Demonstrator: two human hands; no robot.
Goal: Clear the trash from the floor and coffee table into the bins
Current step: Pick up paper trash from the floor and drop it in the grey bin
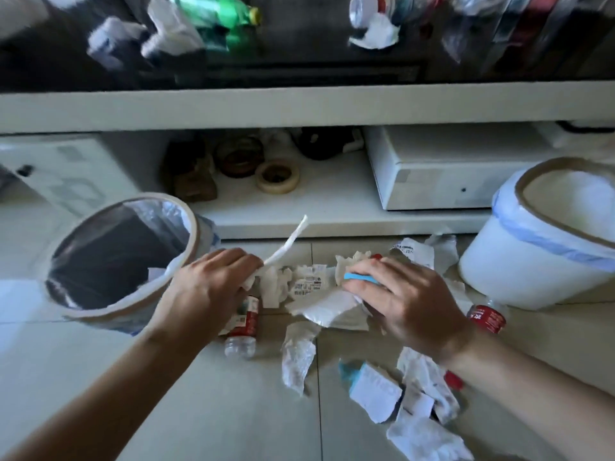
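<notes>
While my left hand (pixel 213 287) pinches a white paper strip (pixel 289 242) beside the dark-lined bin (pixel 126 257), I should lift it over the rim as my right hand (pixel 406 301) grips crumpled wrappers (pixel 332 304).

So there's two bins, dark one (pixel 123 257) and white one (pixel 545 241), two red-label bottles (pixel 244 322) (pixel 487 317), one tape roll (pixel 278 177).

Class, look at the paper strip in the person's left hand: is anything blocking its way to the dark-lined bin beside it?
Nothing visible. The left hand pinches the paper strip right beside the dark-lined bin, whose mouth is open.
</notes>
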